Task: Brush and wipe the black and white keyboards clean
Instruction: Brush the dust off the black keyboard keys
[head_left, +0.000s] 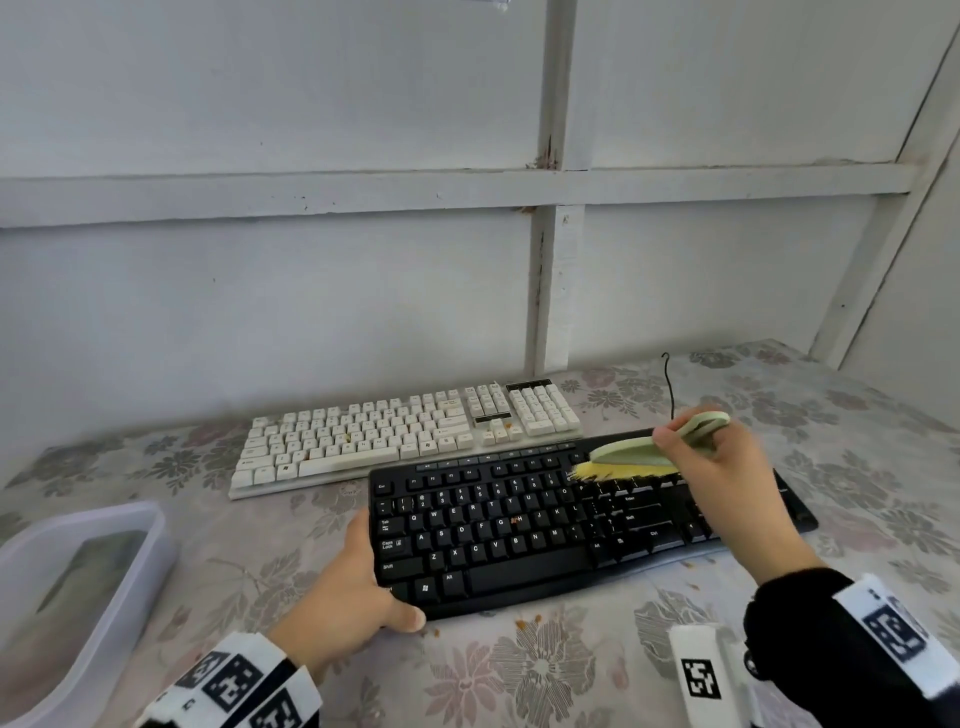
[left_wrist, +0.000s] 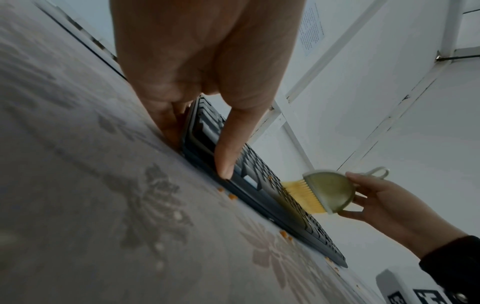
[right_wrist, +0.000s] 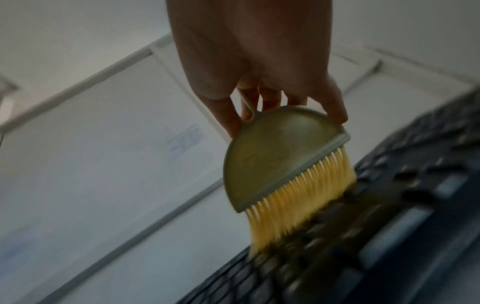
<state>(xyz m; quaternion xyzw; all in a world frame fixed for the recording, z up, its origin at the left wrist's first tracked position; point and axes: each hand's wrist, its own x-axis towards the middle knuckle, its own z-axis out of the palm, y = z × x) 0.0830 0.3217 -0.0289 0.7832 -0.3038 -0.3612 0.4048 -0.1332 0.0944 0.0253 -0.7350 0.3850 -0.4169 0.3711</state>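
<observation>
A black keyboard (head_left: 519, 530) lies on the flowered tablecloth, nearest to me. My left hand (head_left: 358, 587) grips its left end, thumb on the front edge (left_wrist: 226, 164) and fingers tucked behind the side. My right hand (head_left: 711, 467) holds a green half-round brush (head_left: 634, 452) with yellow bristles (right_wrist: 298, 201) that touch the upper right keys of the black keyboard (right_wrist: 363, 236). The brush (left_wrist: 327, 189) is tilted. Behind it lies a white keyboard (head_left: 405, 431) with orange crumbs among its keys.
Orange crumbs (head_left: 524, 621) are scattered on the cloth in front of the black keyboard. A translucent plastic box (head_left: 78, 597) stands at the left. A thin black cable (head_left: 670, 384) runs up behind the right hand. The white wall with battens closes the back.
</observation>
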